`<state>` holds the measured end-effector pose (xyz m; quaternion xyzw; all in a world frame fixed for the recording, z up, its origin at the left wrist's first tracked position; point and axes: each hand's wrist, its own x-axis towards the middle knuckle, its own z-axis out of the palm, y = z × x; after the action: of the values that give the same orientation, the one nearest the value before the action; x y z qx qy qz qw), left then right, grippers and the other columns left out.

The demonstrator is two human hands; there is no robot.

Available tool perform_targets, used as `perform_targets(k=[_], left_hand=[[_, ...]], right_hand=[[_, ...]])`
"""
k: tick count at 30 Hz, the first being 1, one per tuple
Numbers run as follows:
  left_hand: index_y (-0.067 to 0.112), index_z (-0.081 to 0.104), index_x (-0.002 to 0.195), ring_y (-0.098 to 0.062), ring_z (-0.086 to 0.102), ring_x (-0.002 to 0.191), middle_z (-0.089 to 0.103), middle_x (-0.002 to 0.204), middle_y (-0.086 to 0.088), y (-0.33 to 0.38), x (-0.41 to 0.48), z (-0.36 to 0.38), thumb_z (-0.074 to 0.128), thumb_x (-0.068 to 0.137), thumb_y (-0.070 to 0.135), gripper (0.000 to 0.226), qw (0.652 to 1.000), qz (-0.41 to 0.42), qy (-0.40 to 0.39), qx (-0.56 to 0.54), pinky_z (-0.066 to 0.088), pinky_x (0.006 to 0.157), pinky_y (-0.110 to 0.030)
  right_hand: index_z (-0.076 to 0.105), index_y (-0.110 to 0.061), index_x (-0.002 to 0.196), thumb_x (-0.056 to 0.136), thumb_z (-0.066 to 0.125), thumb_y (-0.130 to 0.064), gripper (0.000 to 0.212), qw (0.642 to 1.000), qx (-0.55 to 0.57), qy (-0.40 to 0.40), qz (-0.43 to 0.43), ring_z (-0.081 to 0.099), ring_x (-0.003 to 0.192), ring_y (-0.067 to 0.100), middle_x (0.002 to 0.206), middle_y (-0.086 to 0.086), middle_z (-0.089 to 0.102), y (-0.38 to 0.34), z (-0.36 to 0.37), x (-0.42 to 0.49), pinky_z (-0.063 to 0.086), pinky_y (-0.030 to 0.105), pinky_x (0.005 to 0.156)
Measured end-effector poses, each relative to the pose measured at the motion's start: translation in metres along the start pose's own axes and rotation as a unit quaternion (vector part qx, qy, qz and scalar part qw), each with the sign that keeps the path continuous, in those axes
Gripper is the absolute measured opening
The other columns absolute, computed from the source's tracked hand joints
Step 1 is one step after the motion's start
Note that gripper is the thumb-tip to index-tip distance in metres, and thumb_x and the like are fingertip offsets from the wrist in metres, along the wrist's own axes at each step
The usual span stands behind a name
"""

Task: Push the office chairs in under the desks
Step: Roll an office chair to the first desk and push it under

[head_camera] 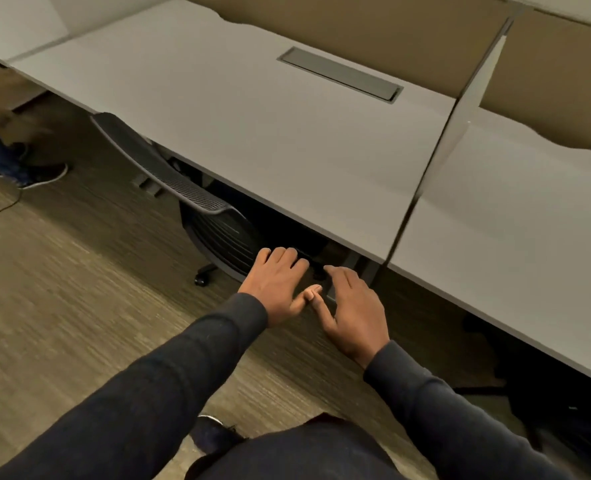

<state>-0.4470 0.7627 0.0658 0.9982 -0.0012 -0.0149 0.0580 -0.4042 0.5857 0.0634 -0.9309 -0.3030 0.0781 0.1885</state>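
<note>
L hand (276, 284) open, fingers straight and close together, palm down, at the 3 o'clock edge of the black mesh-backed office chair (218, 233); contact can't be told. R hand (354, 306) just beside it, fingers loosely spread, holding nothing; thumb tips touch. Both arms in dark sleeves (190, 368) reach toward 12. Chair sits tucked under the grey flat-topped desk (252, 133), backrest at its front edge.

A black chair (214, 216) is seen tucked under the grey desk (252, 126), its back close to the desk edge, while the left hand (280, 284) and right hand (353, 313) are held out flat beside it, thumbs touching; contact with the chair cannot be told.
</note>
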Motion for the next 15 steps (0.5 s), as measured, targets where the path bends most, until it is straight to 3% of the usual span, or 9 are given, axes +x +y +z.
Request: perform_targets(k=[4, 7, 11, 15], left_hand=[[0.018, 0.051, 0.129, -0.025, 0.046, 0.114, 0.051, 0.121, -0.004, -0.107, -0.013, -0.032, 0.023, 0.093, 0.061, 0.062, 0.998, 0.053, 0.028, 0.008, 0.033, 0.102, -0.043], [0.016, 0.055, 0.127, -0.027, 0.048, 0.113, 0.054, 0.119, -0.006, -0.156, -0.009, -0.052, 0.027, 0.095, 0.059, 0.06, 0.995, 0.082, 0.045, 0.022, 0.034, 0.1, -0.044], [0.016, 0.057, 0.124, -0.027, 0.049, 0.109, 0.055, 0.116, -0.005, -0.233, 0.006, -0.072, 0.032, 0.095, 0.059, 0.057, 0.994, 0.084, 0.062, 0.009, 0.034, 0.097, -0.041], [0.016, 0.057, 0.126, -0.026, 0.049, 0.113, 0.056, 0.118, -0.006, -0.295, 0.03, -0.078, 0.026, 0.093, 0.062, 0.064, 0.996, 0.065, 0.052, 0.008, 0.031, 0.099, -0.041]], right_hand=[[0.04, -0.023, 0.149, 0.097, 0.035, -0.069, 0.069, 0.997, 0.046, 0.041, 0.04, 0.053, 0.123, 0.012, 0.144, -0.003, 0.05, -0.09, 0.026, 0.035, 0.049, 0.042, 0.1], [0.042, -0.022, 0.148, 0.097, 0.034, -0.07, 0.07, 0.994, 0.065, 0.066, 0.058, 0.051, 0.127, 0.013, 0.144, -0.002, 0.051, -0.127, 0.036, 0.052, 0.048, 0.037, 0.101], [0.041, -0.023, 0.148, 0.097, 0.034, -0.07, 0.07, 0.991, 0.068, 0.079, 0.08, 0.051, 0.126, 0.012, 0.143, -0.003, 0.051, -0.178, 0.053, 0.091, 0.045, 0.029, 0.098], [0.042, -0.022, 0.146, 0.097, 0.036, -0.068, 0.068, 0.989, 0.073, 0.091, 0.094, 0.052, 0.123, 0.014, 0.141, -0.002, 0.051, -0.206, 0.067, 0.131, 0.048, 0.033, 0.096]])
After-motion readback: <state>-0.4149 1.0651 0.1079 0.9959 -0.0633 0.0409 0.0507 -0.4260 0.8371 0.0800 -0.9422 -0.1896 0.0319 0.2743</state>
